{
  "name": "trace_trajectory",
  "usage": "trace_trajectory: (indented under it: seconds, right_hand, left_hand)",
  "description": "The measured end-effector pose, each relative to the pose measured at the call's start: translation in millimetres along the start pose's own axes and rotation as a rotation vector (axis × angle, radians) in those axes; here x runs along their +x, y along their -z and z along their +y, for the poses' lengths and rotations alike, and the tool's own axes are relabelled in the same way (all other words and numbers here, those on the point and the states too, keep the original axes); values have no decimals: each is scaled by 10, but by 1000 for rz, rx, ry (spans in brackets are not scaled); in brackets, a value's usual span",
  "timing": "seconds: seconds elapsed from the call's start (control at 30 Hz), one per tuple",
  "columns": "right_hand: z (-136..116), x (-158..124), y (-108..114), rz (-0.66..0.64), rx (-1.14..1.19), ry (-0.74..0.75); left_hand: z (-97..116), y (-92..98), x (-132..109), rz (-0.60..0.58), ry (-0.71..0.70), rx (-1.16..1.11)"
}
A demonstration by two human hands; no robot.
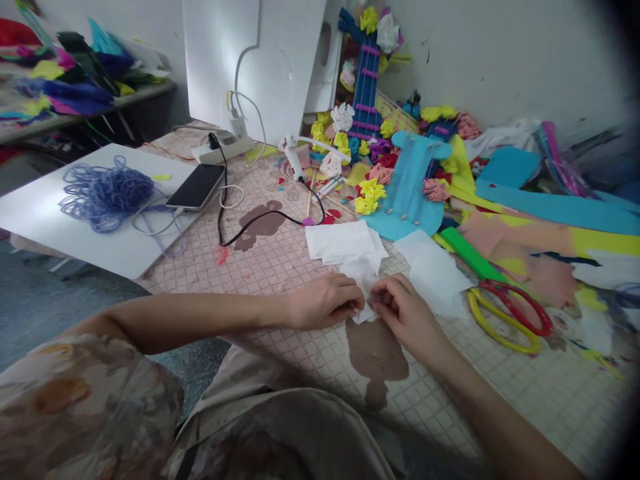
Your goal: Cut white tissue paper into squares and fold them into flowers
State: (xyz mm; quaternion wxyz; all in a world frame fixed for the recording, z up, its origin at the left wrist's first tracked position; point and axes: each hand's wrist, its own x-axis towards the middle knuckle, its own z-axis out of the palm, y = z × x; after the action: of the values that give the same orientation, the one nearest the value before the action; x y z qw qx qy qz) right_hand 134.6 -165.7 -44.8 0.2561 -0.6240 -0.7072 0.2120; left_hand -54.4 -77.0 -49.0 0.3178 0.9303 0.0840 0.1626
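A small piece of thin white paper lies between my hands, creased at its near end. My left hand comes in from the left with fingers curled and pressed on the paper. From the right, my right hand pinches at the paper's other edge, thumb and fingertips together. Just beyond, a stack of white paper rests on the table. Another loose white sheet is beside my right hand. Scissors with red and yellow handles lie farther right, next to a green strip.
A glue gun with a black cord stands behind the papers. Blue paper shapes and crumpled paper flowers crowd the back right. On the left, purple yarn and a phone lie on a white board.
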Motion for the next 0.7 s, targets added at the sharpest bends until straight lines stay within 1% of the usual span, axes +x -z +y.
trace_trajectory:
  seconds: [0.2,0.43,0.6,0.7]
  right_hand:
    - [-11,1,8,24,34,27]
    - [-29,-24,-14,-9,33,82]
    - [-65,-13,-60,44,-24,62]
    - [-54,-1,-66,59,-37,43]
  left_hand:
    - [33,16,-4,14,10,-1]
    - [39,-10,4,27,39,22]
    - [29,-43,-2,63,40,24]
    - [36,-34,-4,53,13,17]
